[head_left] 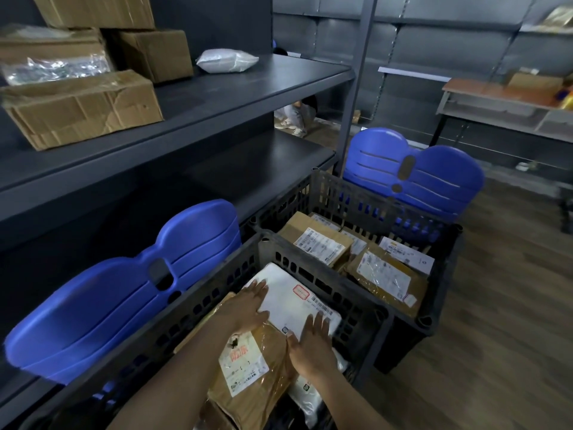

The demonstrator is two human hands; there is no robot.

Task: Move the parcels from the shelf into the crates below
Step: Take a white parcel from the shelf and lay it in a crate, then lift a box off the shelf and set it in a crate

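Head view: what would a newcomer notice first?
The left hand and right hand lie flat on a white parcel in the near crate, bottom centre. A bright blue chair back stands left of it, and cardboard boxes plus a white bag sit on the shelf, upper left.

The dark shelf (pixel 248 88) in front of me carries a crumpled cardboard box (pixel 83 107) at its front left, a smaller cardboard box (pixel 155 54) behind it, and a white padded bag (pixel 228 59) lying apart farther right.
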